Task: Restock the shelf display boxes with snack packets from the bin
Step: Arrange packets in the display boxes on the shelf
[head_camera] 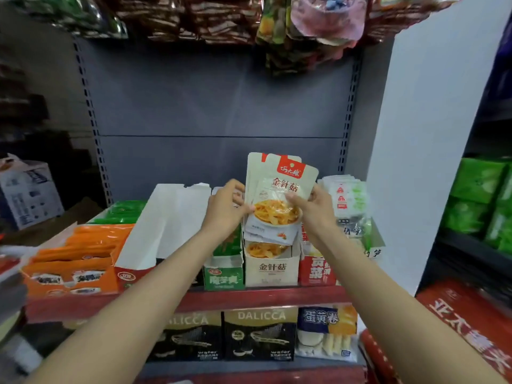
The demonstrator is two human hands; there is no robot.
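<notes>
Dim even indoor light, soft overall focus, wide-angle bending at edges

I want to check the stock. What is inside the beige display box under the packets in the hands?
Inside the beige display box one packet with a yellow food picture shows at the top. The held packets and the box front cover the rest, so the count is unknown.

the hands (pixel 277 209) hide the packets' (pixel 279 189) side edges; upper bags (pixel 194 18) blurred.
</notes>
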